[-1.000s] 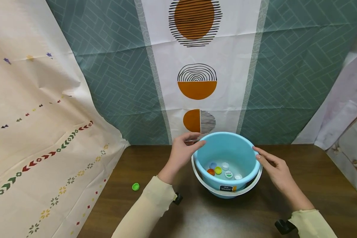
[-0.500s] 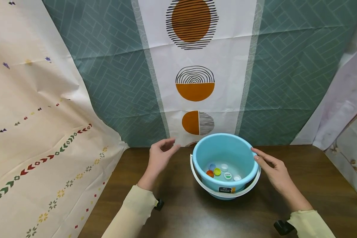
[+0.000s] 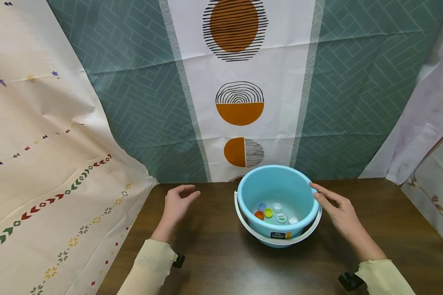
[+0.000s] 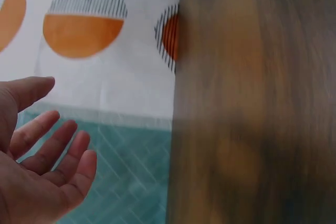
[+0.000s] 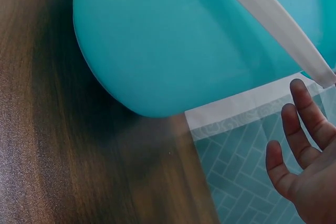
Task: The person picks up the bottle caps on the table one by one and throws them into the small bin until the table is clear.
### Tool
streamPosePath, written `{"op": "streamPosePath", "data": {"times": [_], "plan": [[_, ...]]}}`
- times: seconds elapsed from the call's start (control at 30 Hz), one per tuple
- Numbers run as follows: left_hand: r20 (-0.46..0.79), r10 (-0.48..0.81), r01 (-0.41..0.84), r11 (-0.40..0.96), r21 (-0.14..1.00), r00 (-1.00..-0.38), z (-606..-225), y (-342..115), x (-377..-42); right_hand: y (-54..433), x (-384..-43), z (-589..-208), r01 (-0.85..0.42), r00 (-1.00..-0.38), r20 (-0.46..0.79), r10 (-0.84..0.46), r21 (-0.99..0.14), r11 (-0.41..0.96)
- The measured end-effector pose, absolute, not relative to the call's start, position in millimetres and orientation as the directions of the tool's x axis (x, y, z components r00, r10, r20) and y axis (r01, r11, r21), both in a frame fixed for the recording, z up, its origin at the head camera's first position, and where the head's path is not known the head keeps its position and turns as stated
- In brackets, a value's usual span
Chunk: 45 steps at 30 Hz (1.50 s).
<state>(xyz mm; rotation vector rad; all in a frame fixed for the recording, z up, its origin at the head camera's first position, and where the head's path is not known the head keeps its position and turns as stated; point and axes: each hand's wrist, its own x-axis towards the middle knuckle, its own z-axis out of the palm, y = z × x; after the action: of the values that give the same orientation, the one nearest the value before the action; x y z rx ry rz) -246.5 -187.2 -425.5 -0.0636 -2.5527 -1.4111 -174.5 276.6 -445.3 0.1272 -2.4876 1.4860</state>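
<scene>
A light-blue bucket [image 3: 275, 186] stands upright on the wooden table, its white handle [image 3: 257, 236] lowered toward the front. Inside lie several bottle caps, among them a yellow cap [image 3: 268, 212], an orange-red cap [image 3: 259, 215] and a white cap with green print [image 3: 281, 218]. My right hand [image 3: 339, 211] has its fingertips at the bucket's right rim; in the right wrist view, fingers [image 5: 298, 135] extend loosely beside the bucket wall. My left hand [image 3: 176, 207] is held above the table left of the bucket, fingers [image 4: 58, 145] loosely bent around nothing. A green cap seen earlier is hidden near the left arm.
The brown table [image 3: 214, 254] ends at a hanging cloth [image 3: 144, 102] with green and white panels. A cream patterned cloth [image 3: 40, 123] borders the left side. More pale cloth [image 3: 413, 135] hangs at the right.
My left hand has left the bucket's left rim and moved left and lower; its arm now covers where the green cap lay. My right hand stays at the rim.
</scene>
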Motion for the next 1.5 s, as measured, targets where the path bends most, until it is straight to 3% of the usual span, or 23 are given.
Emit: {"op": "streamPosePath", "data": {"times": [0.27, 0.43, 0.63, 0.83, 1.03, 1.17, 1.5], "plan": [[0.095, -0.138, -0.022, 0.665, 0.747, -0.986, -433.9, -219.4, -244.4, 275.8, -175.4, -445.5, -0.218, -0.962, 0.269, 0.045, -0.858, 0.464], [-0.076, -0.209, -0.211, 0.762, 0.612, -0.975, -438.0, -234.4, -239.1, 274.0, -173.1, -444.7, -0.236, -0.959, 0.282, 0.034, -0.856, 0.459], [-0.190, -0.299, -0.353, 0.829, 0.433, -0.935, -444.4, -246.4, -234.0, 274.3, -173.0, -444.8, -0.230, -0.959, 0.279, 0.040, -0.855, 0.466], [-0.256, -0.339, -0.414, 0.841, 0.349, -0.905, -453.4, -253.2, -230.7, 275.2, -173.2, -446.1, -0.224, -0.961, 0.275, 0.041, -0.851, 0.476], [-0.294, -0.307, -0.388, 0.879, 0.276, -0.905, -461.0, -257.2, -227.5, 275.6, -173.2, -447.2, -0.214, -0.962, 0.268, 0.048, -0.853, 0.477], [-0.325, -0.284, -0.375, 0.889, 0.262, -0.902, -464.2, -257.1, -226.5, 275.6, -173.9, -448.4, -0.212, -0.962, 0.268, 0.052, -0.853, 0.477], [-0.385, -0.289, -0.456, 0.753, 0.475, -0.877, -469.1, -248.4, -226.0, 275.8, -175.4, -448.0, -0.203, -0.964, 0.261, 0.051, -0.848, 0.490]]}}
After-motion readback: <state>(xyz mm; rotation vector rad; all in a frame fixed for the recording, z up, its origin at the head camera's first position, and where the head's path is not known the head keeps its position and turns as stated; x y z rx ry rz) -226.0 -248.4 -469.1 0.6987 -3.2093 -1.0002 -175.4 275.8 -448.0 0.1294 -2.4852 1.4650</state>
